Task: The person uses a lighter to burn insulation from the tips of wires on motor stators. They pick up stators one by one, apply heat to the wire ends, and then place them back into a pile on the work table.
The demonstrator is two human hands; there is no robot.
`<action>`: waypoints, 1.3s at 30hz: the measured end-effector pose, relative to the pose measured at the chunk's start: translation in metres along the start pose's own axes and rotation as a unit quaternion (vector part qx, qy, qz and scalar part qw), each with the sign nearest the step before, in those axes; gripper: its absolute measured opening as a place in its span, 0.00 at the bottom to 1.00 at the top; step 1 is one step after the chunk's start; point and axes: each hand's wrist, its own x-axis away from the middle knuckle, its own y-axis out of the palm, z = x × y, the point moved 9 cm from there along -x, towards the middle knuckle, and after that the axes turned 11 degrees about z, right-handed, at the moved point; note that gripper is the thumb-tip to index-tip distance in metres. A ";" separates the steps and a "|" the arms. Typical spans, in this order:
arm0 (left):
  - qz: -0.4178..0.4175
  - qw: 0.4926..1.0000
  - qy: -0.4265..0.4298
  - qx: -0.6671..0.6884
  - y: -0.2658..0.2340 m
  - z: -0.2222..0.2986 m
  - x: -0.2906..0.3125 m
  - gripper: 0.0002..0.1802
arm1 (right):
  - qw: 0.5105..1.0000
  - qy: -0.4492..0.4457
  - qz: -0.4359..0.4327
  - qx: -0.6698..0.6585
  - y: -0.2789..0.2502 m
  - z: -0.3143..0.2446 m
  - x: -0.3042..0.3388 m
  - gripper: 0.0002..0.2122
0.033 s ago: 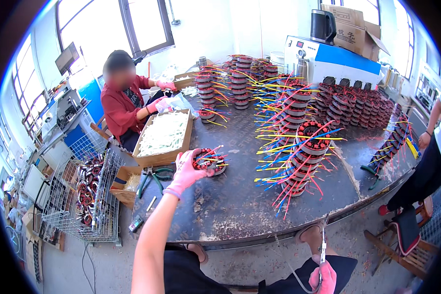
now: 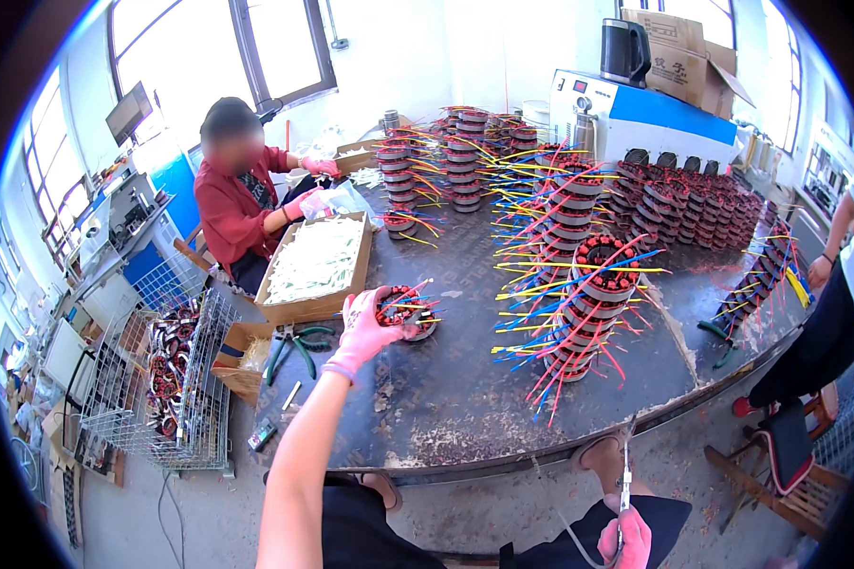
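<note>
My left hand, in a pink glove, grips the near-left rim of a motor stator that lies on the dark tabletop. Red, yellow and blue wires stick out of its top. Low on the right, beyond the table's front edge, my right hand, also gloved in pink, is closed round a slim, pointed metal tool. The tool stands nearly upright, tip up, and a thin pale tube hangs beside it. To the right of my left hand rise tall stacks of wired stators.
A cardboard box of white strips stands left, near green-handled pliers. A wire basket of parts stands beside the table. A co-worker in red sits far left; another person stands right. More stator stacks fill the back.
</note>
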 end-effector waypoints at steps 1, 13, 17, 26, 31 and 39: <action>0.010 1.000 0.000 -0.003 0.011 -0.004 -0.005 0.51 | 1.000 0.005 -0.001 -0.003 0.000 0.000 -0.001 0.18; 0.041 0.998 -0.017 -0.052 0.060 -0.012 -0.009 0.51 | 0.999 0.028 0.016 -0.003 -0.009 0.008 -0.009 0.17; 0.060 0.998 -0.011 -0.034 0.051 -0.012 -0.010 0.50 | 1.000 0.024 0.018 0.006 -0.009 0.006 -0.011 0.17; -0.140 0.986 0.016 -0.092 0.059 -0.009 -0.019 0.58 | 1.000 0.025 0.017 -0.003 -0.013 0.010 -0.010 0.17; -0.174 0.983 0.049 0.040 0.054 -0.011 -0.034 0.49 | 1.000 0.026 0.009 -0.011 -0.007 0.008 -0.009 0.17; -0.120 0.990 0.034 0.062 0.051 -0.005 -0.028 0.42 | 1.000 0.020 0.014 0.000 -0.008 0.008 -0.007 0.18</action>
